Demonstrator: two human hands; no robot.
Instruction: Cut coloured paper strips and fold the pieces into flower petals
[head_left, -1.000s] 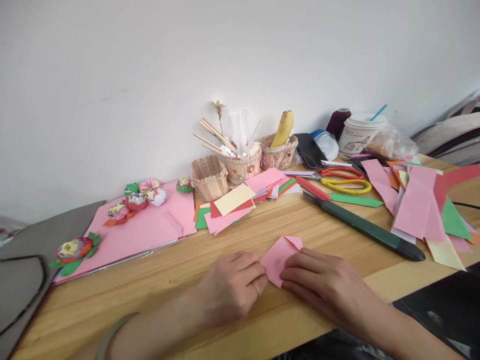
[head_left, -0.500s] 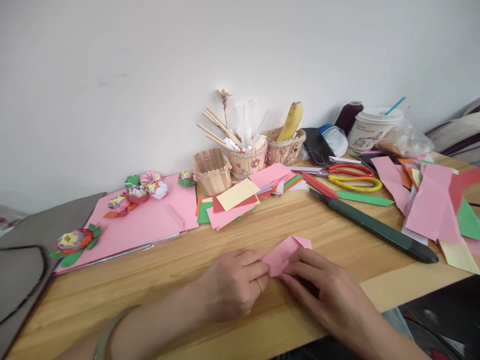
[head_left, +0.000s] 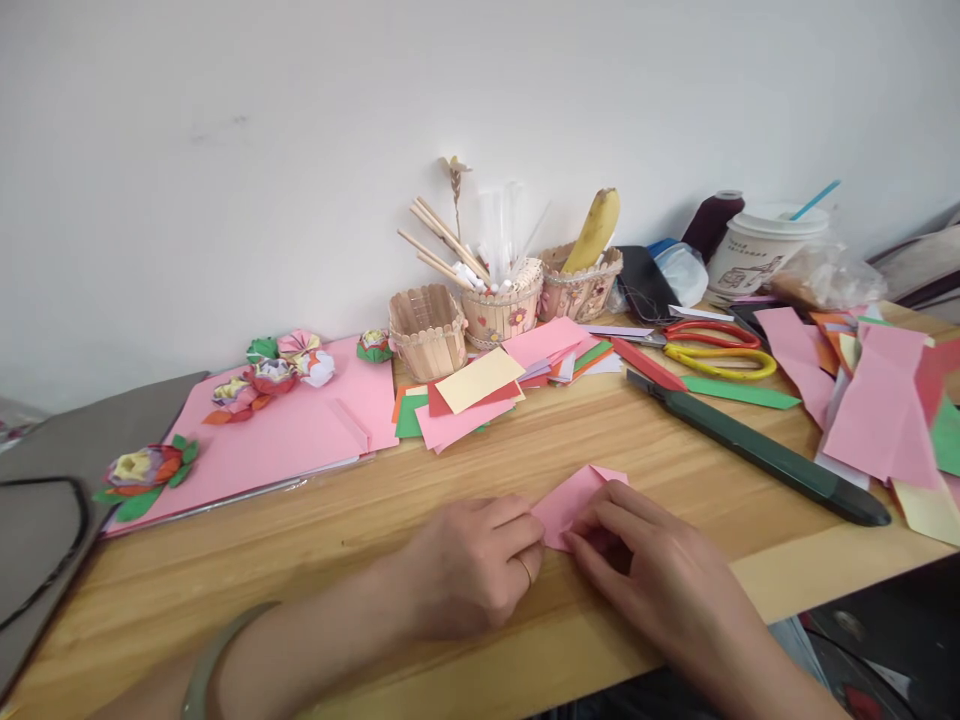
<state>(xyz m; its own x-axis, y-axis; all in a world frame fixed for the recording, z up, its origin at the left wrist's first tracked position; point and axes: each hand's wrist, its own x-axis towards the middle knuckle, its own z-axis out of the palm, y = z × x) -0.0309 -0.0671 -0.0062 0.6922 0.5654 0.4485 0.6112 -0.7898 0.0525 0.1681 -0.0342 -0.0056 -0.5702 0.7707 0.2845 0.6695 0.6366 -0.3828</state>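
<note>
A small pink paper piece (head_left: pixel 564 508) lies on the wooden table between my hands, with a folded corner at its upper right. My left hand (head_left: pixel 484 560), with a ring and a bracelet, has its curled fingers pressed together on the paper's left edge. Thumb and fingers of my right hand (head_left: pixel 637 550) pinch the paper's lower right side. A stack of coloured paper slips (head_left: pixel 480 383) lies behind the paper. Folded paper flowers (head_left: pixel 274 375) rest on a pink sheet (head_left: pixel 277 450) at the left.
A dark green long-handled tool (head_left: pixel 772 455) lies at the right, near yellow-handled scissors (head_left: pixel 720 363) and cut paper strips (head_left: pixel 874 405). Small wooden baskets (head_left: pixel 427 340) stand along the wall, one with a banana (head_left: pixel 594 232). A lidded cup (head_left: pixel 765 250) stands at the back right.
The view has shifted slightly. My right thumb and fingers have moved a little on the pink paper; my left hand stays at its left edge.
</note>
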